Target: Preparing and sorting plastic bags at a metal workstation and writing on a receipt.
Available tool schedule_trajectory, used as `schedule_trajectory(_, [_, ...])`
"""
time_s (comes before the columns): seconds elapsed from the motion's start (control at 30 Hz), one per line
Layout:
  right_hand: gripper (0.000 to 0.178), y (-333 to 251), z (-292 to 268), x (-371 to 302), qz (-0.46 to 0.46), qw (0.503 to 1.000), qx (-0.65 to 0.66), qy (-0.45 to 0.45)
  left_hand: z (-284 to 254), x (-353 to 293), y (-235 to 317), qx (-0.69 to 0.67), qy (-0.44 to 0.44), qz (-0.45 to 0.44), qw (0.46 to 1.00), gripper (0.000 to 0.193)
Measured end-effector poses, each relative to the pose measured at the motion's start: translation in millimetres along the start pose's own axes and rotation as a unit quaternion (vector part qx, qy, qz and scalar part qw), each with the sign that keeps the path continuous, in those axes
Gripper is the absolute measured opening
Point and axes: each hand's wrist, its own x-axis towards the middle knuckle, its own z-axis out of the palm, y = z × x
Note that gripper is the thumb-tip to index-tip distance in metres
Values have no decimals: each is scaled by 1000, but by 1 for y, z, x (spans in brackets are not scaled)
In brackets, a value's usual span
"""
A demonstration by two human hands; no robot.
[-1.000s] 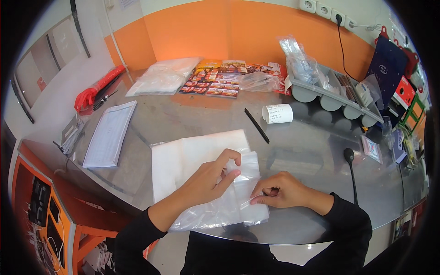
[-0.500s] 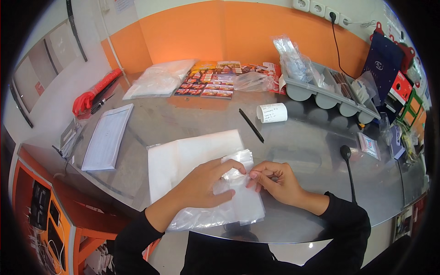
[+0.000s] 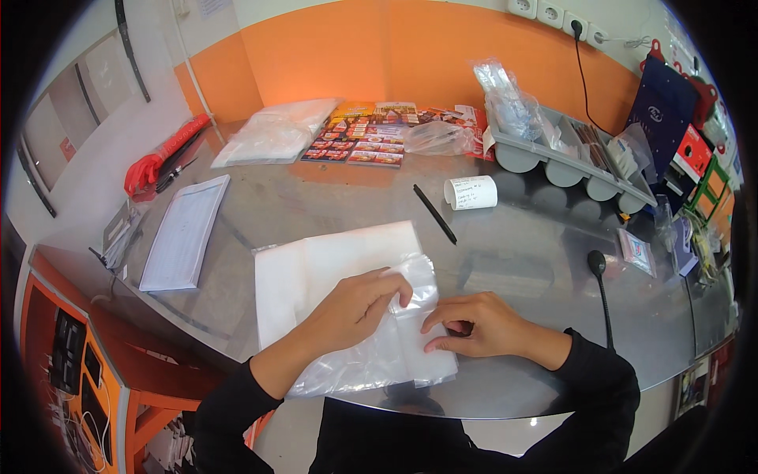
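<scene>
A sheaf of thin clear plastic bags [image 3: 422,347] lies over the right part of a larger white plastic sheet or bag stack [image 3: 316,257] at the table's near edge. My left hand [image 3: 353,308] rests on the clear bags from the left, fingers curled onto the creased upper part; its thumb is hidden. On the right edge of the bags, my right hand [image 3: 485,325] has its fingertips and thumb apart, with a gap between them. The tips touch or hover just over the plastic.
Beyond the bags lie a black pen [image 3: 434,214] and a curled white paper roll [image 3: 471,193]. Left is a paper pad [image 3: 185,233]. A grey tray [image 3: 564,158] of packets stands at the back right, near a thin black microphone [image 3: 598,268]. Printed leaflets [image 3: 363,134] lie at the back.
My right hand has gone from a pinch at the bags' upper edge to a parted thumb and fingers lower down. My left fingers have curled in, and their thumb has gone out of sight.
</scene>
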Motion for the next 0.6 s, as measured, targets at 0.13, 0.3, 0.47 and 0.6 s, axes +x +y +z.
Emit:
schedule_trajectory(0.13, [30,12,10,-1,15,999,43,19,-4,-1,2,31,-76,21,996,26])
schedule_trajectory(0.3, [35,0,-2,-1,24,999,44,-9,-5,-2,11,8,-91,-29,995,41])
schedule_trajectory(0.47, [36,3,1,-1,51,997,57,-15,-5,-4,12,27,-96,-17,995,45])
schedule_trajectory(0.6, [26,6,6,0,59,995,74,-2,-4,-4,10,24,-88,-8,996,45])
